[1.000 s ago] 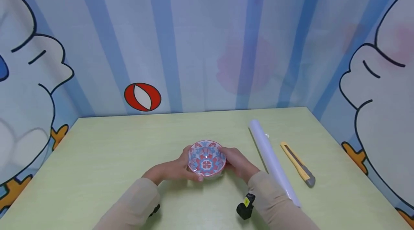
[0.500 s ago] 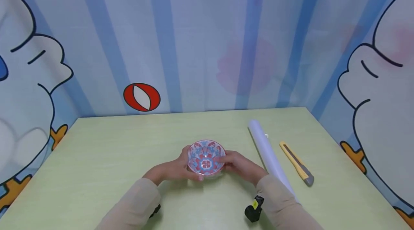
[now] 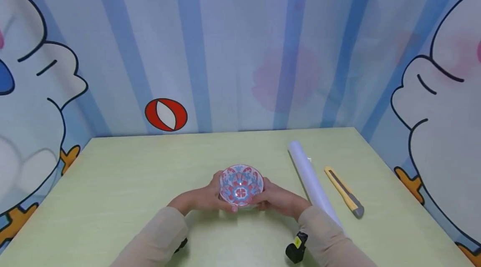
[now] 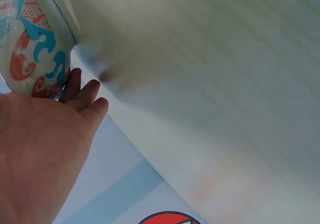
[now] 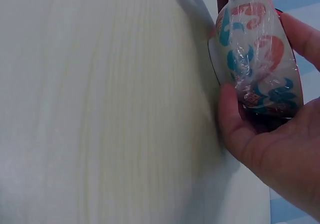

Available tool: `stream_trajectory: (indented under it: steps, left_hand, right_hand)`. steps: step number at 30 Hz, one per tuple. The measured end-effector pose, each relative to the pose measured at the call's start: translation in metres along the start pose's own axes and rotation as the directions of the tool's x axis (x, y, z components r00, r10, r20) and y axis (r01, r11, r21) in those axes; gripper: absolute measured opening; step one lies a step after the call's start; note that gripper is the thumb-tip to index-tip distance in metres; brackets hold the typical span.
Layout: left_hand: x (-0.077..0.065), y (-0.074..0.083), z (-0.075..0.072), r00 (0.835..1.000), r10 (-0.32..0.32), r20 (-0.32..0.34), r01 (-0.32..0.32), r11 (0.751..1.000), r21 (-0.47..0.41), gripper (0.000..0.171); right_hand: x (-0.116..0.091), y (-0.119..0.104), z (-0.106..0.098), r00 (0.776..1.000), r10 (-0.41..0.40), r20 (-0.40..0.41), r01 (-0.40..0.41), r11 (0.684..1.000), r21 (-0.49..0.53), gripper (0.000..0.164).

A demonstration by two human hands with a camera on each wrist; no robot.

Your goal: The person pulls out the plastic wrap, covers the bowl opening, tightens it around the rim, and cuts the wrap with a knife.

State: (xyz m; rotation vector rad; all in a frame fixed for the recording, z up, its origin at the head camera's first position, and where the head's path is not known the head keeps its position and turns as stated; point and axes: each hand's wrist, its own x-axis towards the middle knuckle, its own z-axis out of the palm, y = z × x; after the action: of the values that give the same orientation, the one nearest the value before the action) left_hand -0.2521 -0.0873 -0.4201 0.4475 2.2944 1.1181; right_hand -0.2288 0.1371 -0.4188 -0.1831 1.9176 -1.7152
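Observation:
Between my two hands is a small bowl (image 3: 241,184) with a red, blue and white pattern, tilted so its inside faces the head camera. Clear, crinkled plastic film covers the outside of the bowl (image 5: 260,58) in the right wrist view. My left hand (image 3: 206,198) holds its left side, the thumb along the near edge. On the opposite side, my right hand (image 3: 281,198) grips it with the thumb at the near-right rim and fingers below. The left wrist view shows the bowl's patterned side (image 4: 37,48) above the palm; some fingertips there stand off the bowl.
A long pale-violet roll (image 3: 310,175) lies on the table (image 3: 143,175) right of the bowl, partly behind the right sleeve. Farther right lies a yellow and grey utility knife (image 3: 345,192). A striped, cartoon-printed backdrop (image 3: 236,50) encloses the back and sides.
My right hand has slid from the bowl's right rim round toward its near-right side, and its wrist has shifted right. The left hand keeps its hold. The head view has tilted slightly.

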Motion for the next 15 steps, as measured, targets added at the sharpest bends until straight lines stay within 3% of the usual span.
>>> stream_trajectory:
  steps: [6, 15]
  left_hand:
    - [0.0002, -0.0016, 0.0002, 1.000, 0.002, -0.006, -0.002, 1.000, -0.004, 0.118]
    - [-0.0008, 0.0000, 0.0019, 1.000, -0.008, 0.000, 0.008, 0.999, -0.034, 0.117]
  right_hand:
    - [0.0002, -0.0010, 0.0039, 0.999, 0.021, -0.032, -0.019, 0.998, 0.053, 0.072]
    - [0.0019, -0.0015, 0.0067, 0.997, -0.070, -0.026, 0.072, 0.994, 0.081, 0.069]
